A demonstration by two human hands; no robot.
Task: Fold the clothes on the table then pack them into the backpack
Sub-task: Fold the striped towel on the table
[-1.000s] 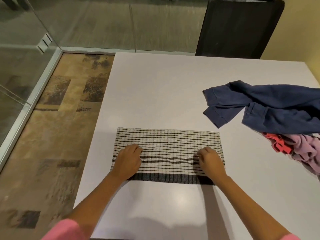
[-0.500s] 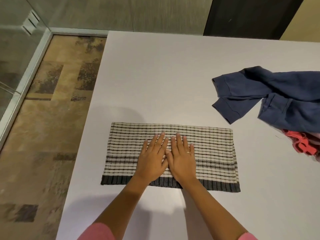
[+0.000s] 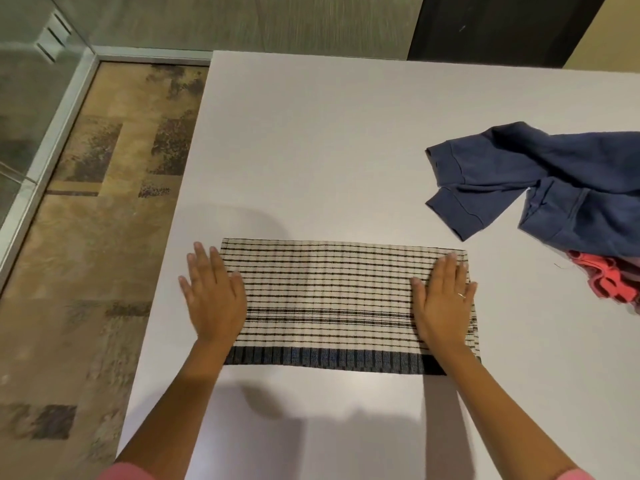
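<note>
Far left of the frame is patterned brown floor (image 3: pixel 86 237) with a metal-framed glass panel (image 3: pixel 45 140) running up to the upper left. The white table (image 3: pixel 329 150) fills the middle and right. Lower centre on it sits the folded striped top (image 3: pixel 332 299), a flat rectangle, cream with dark lines and a dark ribbed band along its near edge. The left hand (image 3: pixel 213 296) lies flat, fingers straight and spread, over the garment's left end, partly on the table. The right hand (image 3: pixel 443 303) is flat too, fingers straight, pressing the right end, ring on one finger. At the right edge, well apart from the striped piece, a navy sweatshirt (image 3: pixel 554 181) is crumpled, with a pink garment (image 3: pixel 602 278) poking out under it. A dark chair back (image 3: pixel 502 26) is top right.
</note>
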